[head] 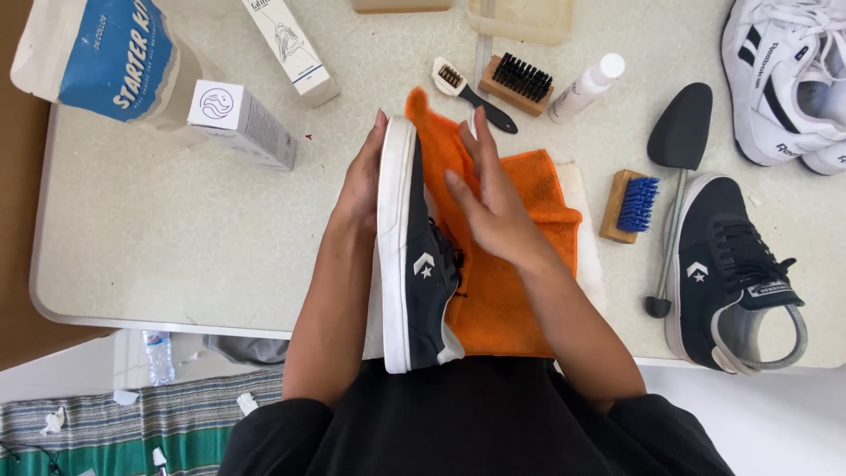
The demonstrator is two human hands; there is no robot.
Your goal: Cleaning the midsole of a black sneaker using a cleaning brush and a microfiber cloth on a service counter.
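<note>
The left hand (pixel 363 181) grips a dark navy sneaker (pixel 416 256) by its white sole, fingers closed along the sole edge, holding the shoe on its side above the near edge of the table (pixel 159 238). The right hand (pixel 493 198) lies flat, fingers extended and slightly spread, pressed on an orange cloth (pixel 511 300) that sits against the shoe's upper and drapes over the table edge; this hand closes on nothing. The cloth rests partly on a pale pad beneath it. To the right, the matching dark sneaker (pixel 727 273) stands on the table with a black shoe tree (pixel 677 141) lying beside it, touching its inner side. A wooden brush with blue bristles (pixel 627 204) sits between cloth and shoe tree. Farther back lie a black-bristled wooden brush (pixel 516 84), a small black-handled brush (pixel 471 92), and a white bottle (pixel 586 86) on its side. A white sneaker (pixel 780 79) occupies the far right corner. Two white boxes (pixel 242 123) and a blue-labelled pouch (pixel 106 57) occupy the far left.
</note>
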